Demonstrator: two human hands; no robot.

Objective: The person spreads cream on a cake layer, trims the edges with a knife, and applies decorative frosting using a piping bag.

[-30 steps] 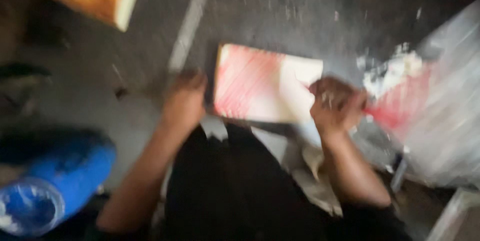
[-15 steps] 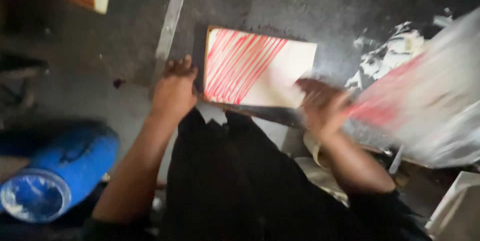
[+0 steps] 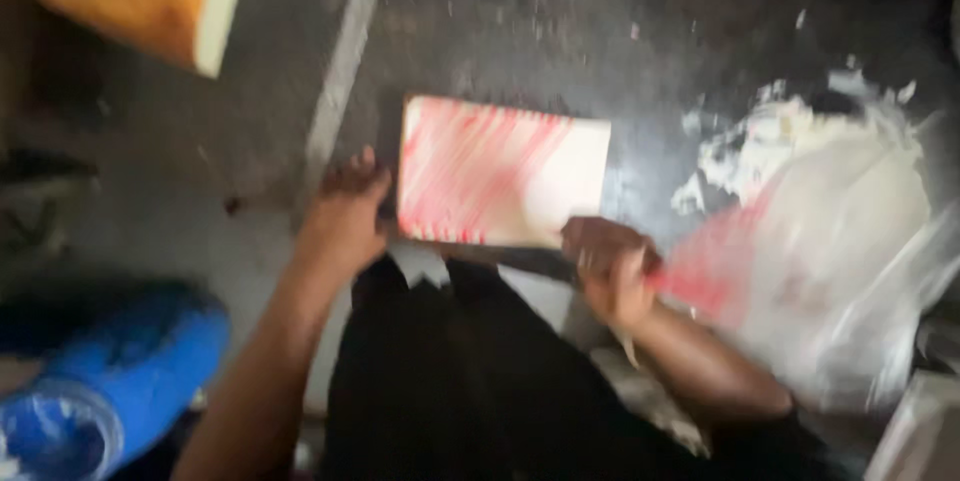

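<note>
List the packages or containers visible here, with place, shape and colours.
Flat rectangular cream slab streaked red: centre, on the dark floor, left hand at its edge.
Crumpled clear plastic bag with a red patch: right, beside right hand.
Blue cylindrical container: lower left, lying down.
</note>
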